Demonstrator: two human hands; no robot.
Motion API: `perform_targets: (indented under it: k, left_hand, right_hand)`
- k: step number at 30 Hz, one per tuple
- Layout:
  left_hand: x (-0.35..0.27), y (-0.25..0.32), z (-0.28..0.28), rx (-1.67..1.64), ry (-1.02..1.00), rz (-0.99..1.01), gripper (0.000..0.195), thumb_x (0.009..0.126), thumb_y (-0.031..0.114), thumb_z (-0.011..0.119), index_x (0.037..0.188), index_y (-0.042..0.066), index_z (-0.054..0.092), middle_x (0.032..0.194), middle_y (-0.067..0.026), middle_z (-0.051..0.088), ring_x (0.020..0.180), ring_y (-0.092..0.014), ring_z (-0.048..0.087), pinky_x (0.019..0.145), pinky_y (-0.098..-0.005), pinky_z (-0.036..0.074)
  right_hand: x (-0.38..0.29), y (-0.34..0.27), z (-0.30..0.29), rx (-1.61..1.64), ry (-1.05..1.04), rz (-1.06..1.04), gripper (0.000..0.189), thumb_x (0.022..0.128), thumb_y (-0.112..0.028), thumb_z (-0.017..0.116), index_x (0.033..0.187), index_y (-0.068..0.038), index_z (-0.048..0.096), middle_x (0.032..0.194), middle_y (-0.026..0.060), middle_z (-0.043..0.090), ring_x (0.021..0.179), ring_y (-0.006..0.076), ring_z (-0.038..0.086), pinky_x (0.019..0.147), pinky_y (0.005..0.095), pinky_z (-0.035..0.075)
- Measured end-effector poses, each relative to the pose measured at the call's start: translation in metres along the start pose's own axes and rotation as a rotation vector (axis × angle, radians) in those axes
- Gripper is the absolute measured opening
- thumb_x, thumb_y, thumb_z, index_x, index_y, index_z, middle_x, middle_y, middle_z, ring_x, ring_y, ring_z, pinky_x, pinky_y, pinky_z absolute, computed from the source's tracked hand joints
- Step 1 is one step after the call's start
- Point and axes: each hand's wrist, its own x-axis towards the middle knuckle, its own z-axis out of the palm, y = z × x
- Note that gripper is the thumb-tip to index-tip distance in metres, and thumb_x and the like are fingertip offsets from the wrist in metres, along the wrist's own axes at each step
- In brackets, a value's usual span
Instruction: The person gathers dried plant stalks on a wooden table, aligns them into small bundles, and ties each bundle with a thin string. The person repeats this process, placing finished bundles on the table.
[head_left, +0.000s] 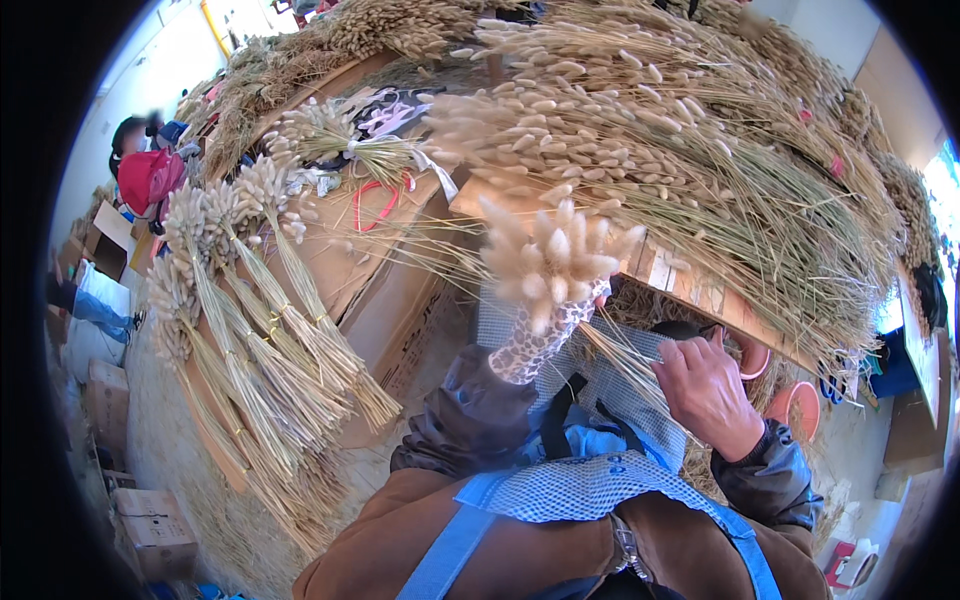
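Note:
My left hand (551, 334), in a leopard-print glove or sleeve, is closed around a bunch of dried bunny-tail grass (556, 259) with its fluffy heads upward. The bunch's stems (626, 364) slant down to the right over my lap. My right hand (701, 390) is bare, with curled fingers beside those stems. Whether it pinches any of them is hidden. Just beyond my hands, a thick heap of loose bunny-tail grass (645, 135) covers the wooden table (690, 281). A checked apron (585, 484) and a grid-patterned cloth (499, 322) cover my front and lap.
Tied bunny-tail bundles (277, 352) lie on a cardboard surface (330, 255) at left, near a red loop (377, 204) and another tied bunch (375, 154). A pink plastic container (796, 409) stands at right. Cardboard boxes (155, 529) and a person (146, 172) are far left.

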Motion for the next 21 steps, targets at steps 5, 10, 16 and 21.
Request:
perform_targets:
  k: [5, 10, 16, 21]
  left_hand:
    - [0.000, 0.013, 0.017, -0.091, 0.125, -0.034, 0.050, 0.086, 0.034, 0.057, 0.126, 0.005, 0.045, 0.099, 0.0014, 0.055, 0.085, -0.008, 0.050, 0.076, -0.0194, 0.042]
    - [0.005, 0.018, 0.033, -0.157, 0.155, -0.036, 0.054, 0.083, 0.036, 0.061, 0.124, 0.005, 0.045, 0.097, 0.0019, 0.056, 0.083, -0.007, 0.050, 0.076, -0.0187, 0.042]
    - [0.011, 0.019, 0.046, -0.242, 0.129, -0.017, 0.060, 0.078, 0.039, 0.065, 0.122, 0.005, 0.044, 0.094, 0.0026, 0.057, 0.081, -0.006, 0.050, 0.075, -0.0178, 0.041]
    - [0.016, 0.017, 0.053, -0.309, 0.104, 0.005, 0.064, 0.074, 0.041, 0.069, 0.121, 0.005, 0.044, 0.092, 0.0032, 0.058, 0.079, -0.005, 0.049, 0.074, -0.0171, 0.040]
  right_hand:
    - [0.032, -0.018, -0.006, 0.218, 0.331, -0.122, 0.021, 0.074, 0.002, 0.064, 0.091, 0.002, 0.053, 0.070, 0.0108, 0.054, 0.060, 0.0260, 0.055, 0.053, 0.0348, 0.044]
    - [0.056, -0.029, -0.003, 0.391, 0.378, -0.088, 0.024, 0.077, 0.003, 0.063, 0.098, 0.002, 0.052, 0.075, 0.0100, 0.060, 0.060, 0.0246, 0.058, 0.055, 0.0315, 0.045]
    - [0.073, -0.027, 0.011, 0.534, 0.391, 0.046, 0.042, 0.079, -0.003, 0.065, 0.115, 0.001, 0.042, 0.080, 0.0075, 0.065, 0.062, 0.0189, 0.059, 0.056, 0.0284, 0.045]
    - [0.076, -0.022, 0.019, 0.619, 0.377, 0.138, 0.049, 0.078, -0.005, 0.067, 0.118, -0.001, 0.040, 0.082, 0.0068, 0.065, 0.062, 0.0171, 0.056, 0.057, 0.0282, 0.045]
